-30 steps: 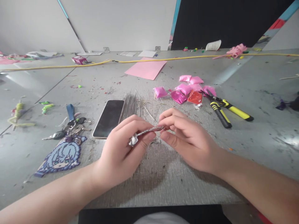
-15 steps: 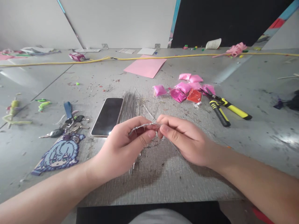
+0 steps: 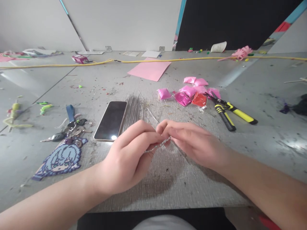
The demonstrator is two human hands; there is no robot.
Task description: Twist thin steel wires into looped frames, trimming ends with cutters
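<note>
My left hand (image 3: pixel 129 156) and my right hand (image 3: pixel 192 142) meet over the middle of the grey table (image 3: pixel 168 188), fingertips pinched together. Between them runs a thin silvery beaded wire strand (image 3: pixel 157 146), gripped by both hands and mostly hidden behind the fingers. Just beyond my hands lies a flat bundle of thin silver wires (image 3: pixel 135 110), with a loose wire (image 3: pixel 152 115) beside it.
A black phone (image 3: pixel 110 120) lies left of the wires. Keys with a blue pixel charm (image 3: pixel 59 158) sit further left. Pink and red bead bags (image 3: pixel 190 92) and yellow-handled cutters (image 3: pixel 227 110) are at right. Pink paper (image 3: pixel 150 69) and a yellow cord (image 3: pixel 72 65) lie farther back.
The strand, held level above the fingers a second ago, has dropped lower between the hands. My fingertips have closed together over it, and the shiny end at my left hand is hidden.
</note>
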